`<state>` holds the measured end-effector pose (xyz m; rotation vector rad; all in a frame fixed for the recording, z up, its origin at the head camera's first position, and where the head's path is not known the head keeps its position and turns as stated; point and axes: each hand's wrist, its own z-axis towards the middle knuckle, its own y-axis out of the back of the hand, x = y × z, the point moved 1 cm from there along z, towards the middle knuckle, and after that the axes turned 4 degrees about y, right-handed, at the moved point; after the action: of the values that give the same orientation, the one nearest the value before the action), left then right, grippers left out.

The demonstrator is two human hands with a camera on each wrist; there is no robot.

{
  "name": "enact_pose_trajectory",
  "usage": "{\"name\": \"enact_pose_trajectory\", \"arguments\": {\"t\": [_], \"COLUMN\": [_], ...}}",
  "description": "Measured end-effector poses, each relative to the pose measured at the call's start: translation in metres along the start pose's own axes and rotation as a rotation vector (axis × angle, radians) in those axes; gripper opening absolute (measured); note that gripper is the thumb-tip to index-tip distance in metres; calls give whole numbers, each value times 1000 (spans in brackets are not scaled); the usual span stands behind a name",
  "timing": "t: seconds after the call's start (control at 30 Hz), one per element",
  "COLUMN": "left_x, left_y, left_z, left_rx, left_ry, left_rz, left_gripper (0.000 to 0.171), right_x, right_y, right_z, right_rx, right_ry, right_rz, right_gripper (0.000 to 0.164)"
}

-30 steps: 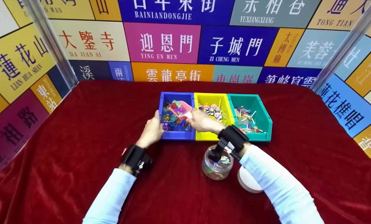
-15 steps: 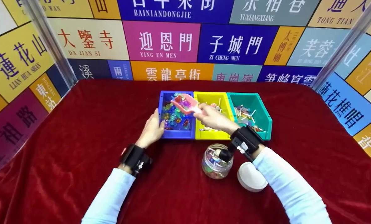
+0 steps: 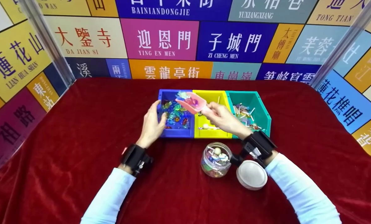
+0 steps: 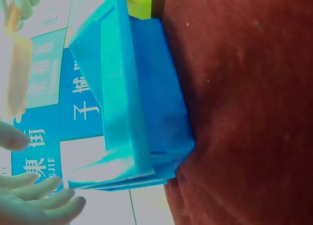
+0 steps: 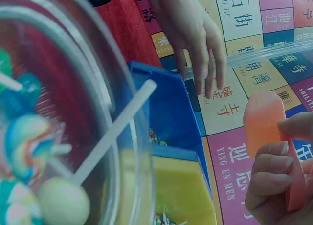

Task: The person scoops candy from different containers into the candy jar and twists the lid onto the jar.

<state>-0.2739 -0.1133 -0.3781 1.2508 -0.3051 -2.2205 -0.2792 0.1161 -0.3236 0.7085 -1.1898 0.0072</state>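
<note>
My right hand (image 3: 222,117) grips the handle of a pink scoop (image 3: 195,104), which carries shiny, colourful wrapped candies (image 3: 182,94). In the head view the scoop hangs over the border of the blue bin (image 3: 176,133) and the yellow bin (image 3: 213,133). The right wrist view has my fingers curled round the handle (image 5: 295,186). My left hand (image 3: 151,127) is beside the blue bin's left wall, fingers extended and holding nothing. More wrapped candies (image 3: 176,115) lie in the blue bin. Lollipops (image 3: 208,127) show in the yellow one, partly hidden by my right hand.
A green bin (image 3: 263,109) with lollipops stands right of the yellow one. In front, an uncapped clear jar (image 3: 216,169) contains lollipops and candies, with a white lid (image 3: 251,175) right of it. Red velvet cloth (image 3: 95,124) covers the table; a printed panel (image 3: 160,39) rises behind.
My right hand has lifted the loaded scoop out of the blue bin and moved it rightward. The left hand stays beside the blue bin, its fingers slightly more spread.
</note>
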Motion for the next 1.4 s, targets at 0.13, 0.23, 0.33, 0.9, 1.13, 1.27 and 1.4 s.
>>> {"name": "enact_pose_trajectory", "arguments": {"t": [0.13, 0.23, 0.33, 0.9, 1.13, 1.27, 1.4], "left_x": [-5, -10, -14, -35, -41, -44, -48], "left_y": [-1, -3, -5, -22, -30, -35, -41], "left_z": [-1, -3, -4, -16, -24, -27, -30], "left_rx": [1, 33, 63, 455, 683, 797, 881], "left_ry": [-36, -34, -32, -10, 5, -24, -57], "left_rz": [-55, -84, -128, -310, -273, -284, -294], "left_gripper": [41, 41, 41, 51, 70, 75, 78], "right_x": [-3, -8, -9, -23, -28, -30, -32], "right_y": [5, 11, 17, 54, 63, 68, 74], "right_z": [-9, -16, -24, -69, -86, -96, -106], "right_rx": [-7, -16, -20, -6, 25, 65, 116], "right_ry": [34, 43, 42, 96, 120, 109, 127], "right_rz": [-41, -30, -23, 17, -14, -20, -10], "right_gripper": [25, 25, 25, 18, 16, 16, 17]}}
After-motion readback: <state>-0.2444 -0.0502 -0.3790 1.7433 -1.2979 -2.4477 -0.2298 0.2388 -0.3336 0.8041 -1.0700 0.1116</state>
